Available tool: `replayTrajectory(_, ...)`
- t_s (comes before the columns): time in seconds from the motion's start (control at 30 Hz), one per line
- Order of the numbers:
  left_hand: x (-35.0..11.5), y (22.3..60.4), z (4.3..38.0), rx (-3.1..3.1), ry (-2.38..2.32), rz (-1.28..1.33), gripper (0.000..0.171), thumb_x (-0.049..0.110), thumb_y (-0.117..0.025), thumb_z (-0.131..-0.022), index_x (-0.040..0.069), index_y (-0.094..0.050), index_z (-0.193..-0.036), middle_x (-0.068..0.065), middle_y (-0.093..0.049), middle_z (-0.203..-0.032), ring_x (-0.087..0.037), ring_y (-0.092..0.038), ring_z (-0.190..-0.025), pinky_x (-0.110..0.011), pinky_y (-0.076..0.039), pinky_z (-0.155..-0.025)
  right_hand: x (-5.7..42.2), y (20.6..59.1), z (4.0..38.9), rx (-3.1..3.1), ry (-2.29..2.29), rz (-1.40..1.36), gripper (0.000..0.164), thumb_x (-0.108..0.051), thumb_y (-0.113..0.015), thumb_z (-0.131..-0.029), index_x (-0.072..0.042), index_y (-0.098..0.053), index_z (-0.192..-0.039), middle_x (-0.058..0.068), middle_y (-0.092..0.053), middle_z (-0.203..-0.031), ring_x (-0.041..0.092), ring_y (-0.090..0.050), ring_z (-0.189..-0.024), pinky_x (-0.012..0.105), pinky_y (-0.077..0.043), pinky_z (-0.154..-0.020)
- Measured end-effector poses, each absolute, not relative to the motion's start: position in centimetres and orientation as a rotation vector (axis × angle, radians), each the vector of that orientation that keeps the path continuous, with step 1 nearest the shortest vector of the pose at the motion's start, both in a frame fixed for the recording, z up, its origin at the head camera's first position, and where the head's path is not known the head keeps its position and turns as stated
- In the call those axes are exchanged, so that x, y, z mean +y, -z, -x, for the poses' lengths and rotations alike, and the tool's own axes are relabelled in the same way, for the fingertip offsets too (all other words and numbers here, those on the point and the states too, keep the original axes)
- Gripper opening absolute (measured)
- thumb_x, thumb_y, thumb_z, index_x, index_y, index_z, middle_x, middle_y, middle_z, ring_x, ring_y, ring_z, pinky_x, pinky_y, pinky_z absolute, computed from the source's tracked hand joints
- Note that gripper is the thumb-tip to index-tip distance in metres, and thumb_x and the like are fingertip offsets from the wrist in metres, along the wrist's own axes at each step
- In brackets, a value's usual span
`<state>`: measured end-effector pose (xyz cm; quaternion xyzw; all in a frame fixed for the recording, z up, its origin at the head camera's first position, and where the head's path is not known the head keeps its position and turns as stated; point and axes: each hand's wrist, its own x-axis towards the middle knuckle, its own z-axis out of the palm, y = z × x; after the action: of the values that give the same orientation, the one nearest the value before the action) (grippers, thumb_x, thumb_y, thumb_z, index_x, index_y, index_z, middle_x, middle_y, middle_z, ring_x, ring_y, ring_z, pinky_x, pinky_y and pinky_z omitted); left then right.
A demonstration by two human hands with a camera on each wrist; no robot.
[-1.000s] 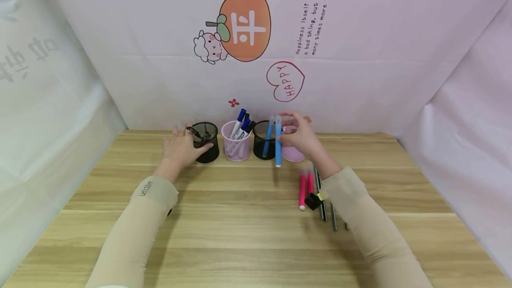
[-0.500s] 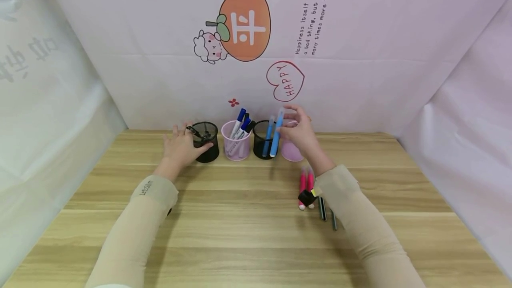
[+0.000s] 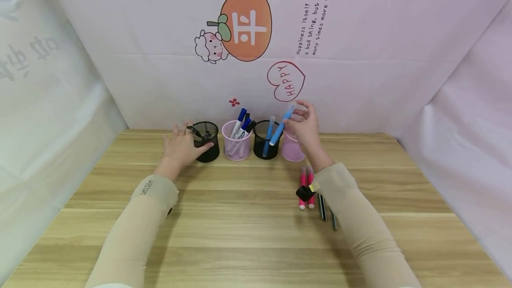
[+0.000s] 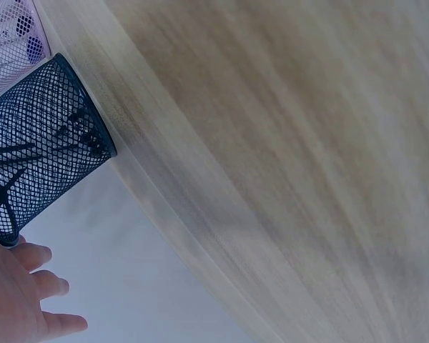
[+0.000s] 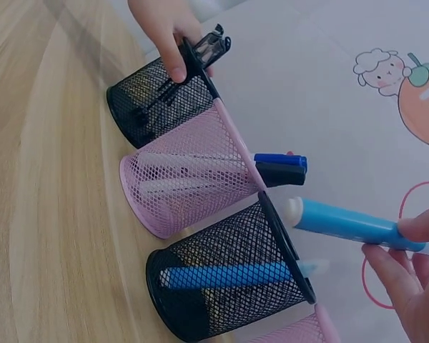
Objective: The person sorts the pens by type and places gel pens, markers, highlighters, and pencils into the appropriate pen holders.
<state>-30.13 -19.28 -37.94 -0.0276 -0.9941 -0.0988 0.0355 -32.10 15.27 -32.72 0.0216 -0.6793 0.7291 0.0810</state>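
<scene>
My right hand pinches a light-blue marker near its clear-capped end. The marker slants, its white end lowest, above the rim of a black mesh pen cup. Another blue marker stands inside that cup. Farther left, my left hand holds the side of another black mesh pen cup, its thumb across the front. Black clip-like items stick out of this cup. Between them stands a pink mesh cup with several blue- and black-capped whiteboard markers.
A second pink mesh cup stands under my right hand. Two pink markers and some dark slim pens lie on the wooden table, partly below my right forearm. Behind the cups rises a printed white cloth.
My right hand has lifted a little and moved right. The blue marker has gone from upright to slanted, its white end rising over the black cup. The left hand stays put.
</scene>
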Motion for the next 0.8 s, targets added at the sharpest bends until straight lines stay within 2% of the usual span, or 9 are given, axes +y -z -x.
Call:
replayTrajectory(0.37, -19.2, 37.8, 30.1, -3.063, 0.297, 0.076, 0.104, 0.074, -0.048, -0.096, -0.013, -0.036, -0.152, -0.026, -0.014, -0.167, -0.053, -0.003, -0.151, -0.077, -0.008, -0.113, 15.1, 34.0, 32.8, -1.801, -2.172, -0.063, 0.065, 0.015, -0.062, -0.095, -0.006, -0.028, -0.146, 0.007, -0.046, -0.122, 0.019, -0.059, -0.1, 0.033, -0.06, -0.087)
replayTrajectory(0.67, -19.2, 37.9, 30.1, -3.065, 0.321, 0.076, 0.103, 0.072, -0.049, -0.096, -0.013, -0.036, -0.152, -0.026, -0.014, -0.167, -0.053, -0.001, -0.151, -0.078, -0.005, -0.113, 15.1, 35.4, 33.1, -1.819, -2.04, -0.136, 0.055, 0.013, -0.057, -0.097, 0.0, -0.033, -0.144, 0.008, -0.049, -0.117, 0.016, -0.058, -0.092, 0.034, -0.06, -0.085)
replayTrajectory(0.8, -19.2, 37.9, 30.0, -3.059, 0.33, 0.079, 0.103, 0.072, -0.049, -0.096, -0.014, -0.036, -0.151, -0.026, -0.014, -0.167, -0.054, -0.001, -0.151, -0.078, -0.004, -0.112, 14.9, 36.0, 33.3, -1.868, -2.011, -0.142, 0.051, 0.009, -0.057, -0.1, -0.002, -0.037, -0.145, 0.007, -0.051, -0.118, 0.016, -0.058, -0.093, 0.038, -0.06, -0.086)
